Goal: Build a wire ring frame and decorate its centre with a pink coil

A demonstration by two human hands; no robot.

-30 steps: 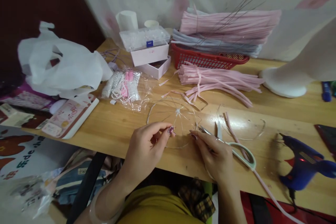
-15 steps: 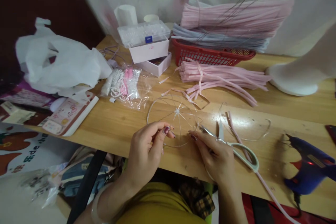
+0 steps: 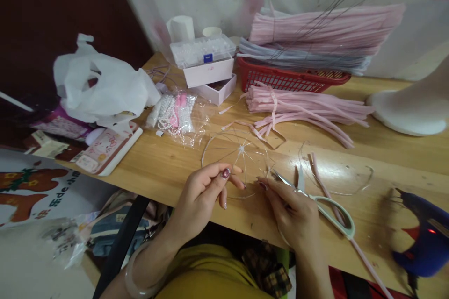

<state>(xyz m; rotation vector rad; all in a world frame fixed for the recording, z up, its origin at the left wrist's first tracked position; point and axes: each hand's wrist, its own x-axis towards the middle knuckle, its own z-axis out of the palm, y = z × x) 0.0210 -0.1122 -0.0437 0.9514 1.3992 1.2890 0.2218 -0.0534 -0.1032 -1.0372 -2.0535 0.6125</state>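
A round wire frame (image 3: 202,155) with thin spokes lies on the table, its spokes meeting at a whitish centre (image 3: 241,149). Over its near left edge is my left hand (image 3: 205,196), thumb pressed to the index finger and the other fingers loosely apart; anything in the pinch is too thin to make out. My right hand (image 3: 296,208) is at the frame's near right side, with thumb and fingers closed together. Whatever it pinches is hidden, though a thin pale curve shows beside its heel. Open scissors (image 3: 331,215) with pale green handles lie just beyond and beside my right hand.
A blue glue gun (image 3: 419,233) with a red light stands at right. Behind lie pink fuzzy stems (image 3: 308,107), a red basket (image 3: 287,79), white boxes (image 3: 208,72) and a bag of beads (image 3: 178,112). A white stand (image 3: 407,110), loose wire (image 3: 351,194) and a phone-like case (image 3: 108,149) are also there.
My left hand's lower fingers have spread out from their curl, while its thumb stays on the index finger. My right hand stays pinched. The whole view has shifted slightly.
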